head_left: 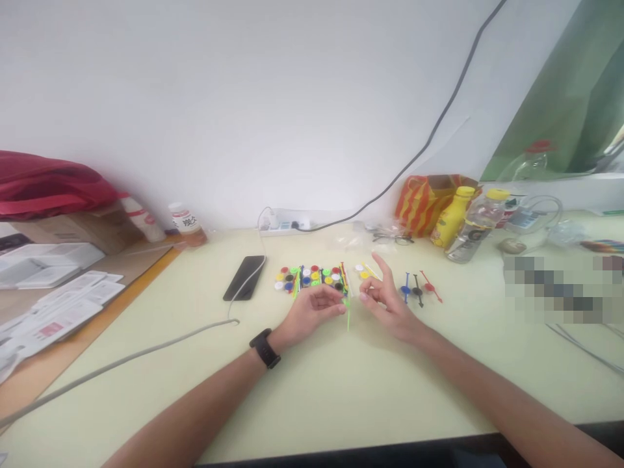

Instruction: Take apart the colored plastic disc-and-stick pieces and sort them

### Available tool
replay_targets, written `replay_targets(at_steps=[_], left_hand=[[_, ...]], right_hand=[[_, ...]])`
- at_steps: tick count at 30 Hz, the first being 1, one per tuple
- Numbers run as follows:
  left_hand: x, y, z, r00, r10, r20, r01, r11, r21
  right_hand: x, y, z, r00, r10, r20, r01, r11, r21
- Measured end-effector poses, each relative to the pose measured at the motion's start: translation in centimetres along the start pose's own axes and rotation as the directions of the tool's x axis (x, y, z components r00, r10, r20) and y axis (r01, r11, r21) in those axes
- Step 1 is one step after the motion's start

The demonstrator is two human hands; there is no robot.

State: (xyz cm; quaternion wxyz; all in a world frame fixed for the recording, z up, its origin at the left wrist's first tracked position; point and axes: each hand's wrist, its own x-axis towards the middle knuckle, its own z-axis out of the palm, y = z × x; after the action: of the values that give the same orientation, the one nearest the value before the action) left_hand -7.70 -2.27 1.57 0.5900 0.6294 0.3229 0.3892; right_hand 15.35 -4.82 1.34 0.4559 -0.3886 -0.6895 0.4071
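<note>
Between the thumb and fingers of my left hand (319, 309) is a thin green plastic arrow (348, 315), its lower end pointing down toward me. My right hand (392, 309) is just to its right, index finger stretched up and the other fingers loosely bent, with nothing visible in them. Beyond my hands lie small round discs (314, 269) in several colours, with bundles of coloured arrows (345, 276) between them. White and yellow discs (364, 275) sit partly behind my right hand. Right of it lie a blue arrow (405, 288), a black arrow (417, 290) and a red arrow (431, 286), each with a round centre.
A black phone (244, 278) with a white cable lies to the left. Along the wall stand a power strip (283, 224), a striped bag (419, 205), a yellow bottle (453, 218) and a clear bottle (475, 231). Cartons and papers (63, 299) cover the left side.
</note>
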Motion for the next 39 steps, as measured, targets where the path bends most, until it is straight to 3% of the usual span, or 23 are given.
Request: replay_targets(at_steps=[5,9,11,17,21,33,39], left_hand=[[0.0,0.0,0.1,1.000,-0.006,-0.016,0.005,1.000,-0.030],[0.0,0.1,0.1,0.999,0.005,-0.031,-0.005,1.000,-0.022],[0.0,0.2,0.1,0.999,0.005,-0.033,-0.005,1.000,-0.015],[0.0,0.1,0.0,1.000,0.007,-0.024,-0.006,1.000,0.007],[0.0,0.0,0.0,1.000,0.018,-0.014,-0.018,1.000,0.018],[-0.3,0.1,0.3,0.996,0.026,0.085,-0.031,0.998,0.059],[-0.1,-0.1,0.1,0.999,0.021,0.039,-0.023,0.999,0.045]], right_hand=[[0.0,-0.1,-0.1,0.999,0.017,-0.036,-0.016,1.000,0.020],[0.1,-0.2,-1.0,0.971,0.124,0.204,-0.124,0.992,-0.010],[0.3,-0.2,-1.3,0.954,0.144,0.263,-0.144,0.989,-0.022],[0.8,-0.4,-1.0,0.987,0.106,0.122,-0.111,0.993,0.036],[0.8,-0.6,-0.5,0.981,0.137,0.139,-0.154,0.981,0.118],[0.6,-0.2,-0.3,0.952,0.183,0.243,-0.219,0.967,0.128],[0.4,-0.3,-0.3,0.981,0.139,0.133,-0.151,0.985,0.088]])
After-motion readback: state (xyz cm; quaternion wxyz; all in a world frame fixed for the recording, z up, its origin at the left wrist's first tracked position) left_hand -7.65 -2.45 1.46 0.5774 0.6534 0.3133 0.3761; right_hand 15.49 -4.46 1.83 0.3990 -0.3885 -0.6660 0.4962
